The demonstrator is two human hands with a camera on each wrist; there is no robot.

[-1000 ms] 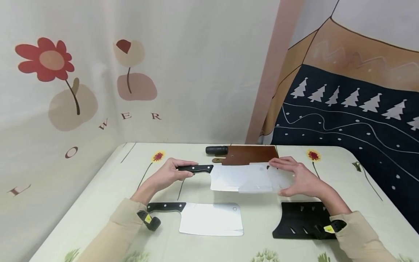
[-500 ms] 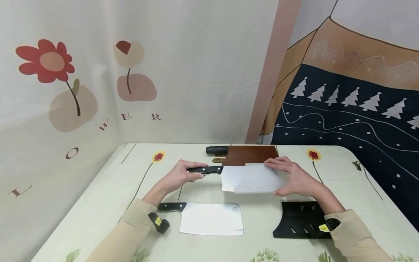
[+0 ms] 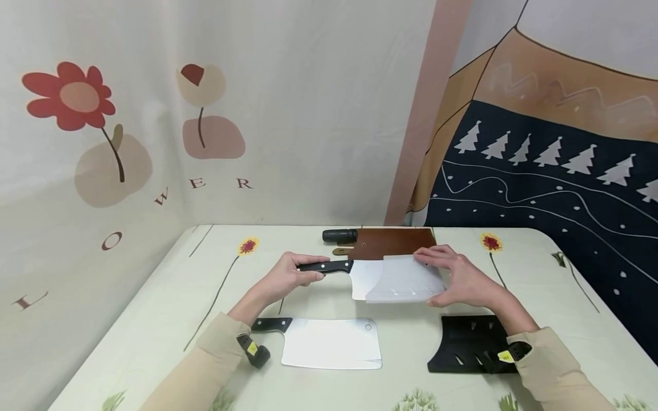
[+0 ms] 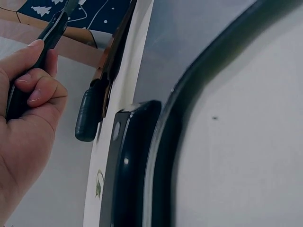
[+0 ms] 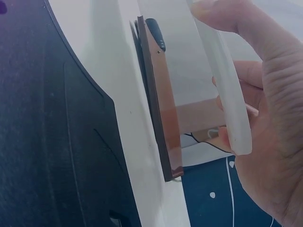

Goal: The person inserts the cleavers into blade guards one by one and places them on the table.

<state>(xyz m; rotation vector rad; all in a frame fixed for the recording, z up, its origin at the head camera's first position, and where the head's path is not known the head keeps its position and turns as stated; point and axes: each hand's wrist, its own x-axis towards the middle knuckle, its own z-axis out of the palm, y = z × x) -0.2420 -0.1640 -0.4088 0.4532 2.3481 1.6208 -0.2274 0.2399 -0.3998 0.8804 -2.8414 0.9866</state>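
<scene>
Nearest the person, two beige sleeves [image 3: 192, 365] extend over the worktop [image 3: 401, 342], each wrist fitted with a small black device [image 3: 253, 350]. A bare cleaver [image 3: 331, 343] lies flat at the near side, its black handle to the left and its blade to the right. To its right and apart from it lies a black sheath [image 3: 462, 345] with light slots; the right forearm partly overlaps it in the head view.

Next in depth, the held cleaver [image 3: 362, 279] is raised above the worktop. The left hand [image 3: 288, 274] has its grip clamped on the black handle. A translucent white cover [image 3: 403, 279] encloses the outer portion of the blade; the section beside the handle is exposed. The right hand [image 3: 457, 279] has its grip clamped on the cover, fingers at the far edge, thumb at the near edge.

Farther back, a brown sheath [image 3: 393, 242] rests on the worktop; a black handle [image 3: 339, 236] projects at its left end. Behind stands a pale curtain [image 3: 308, 114] with flower prints.
</scene>
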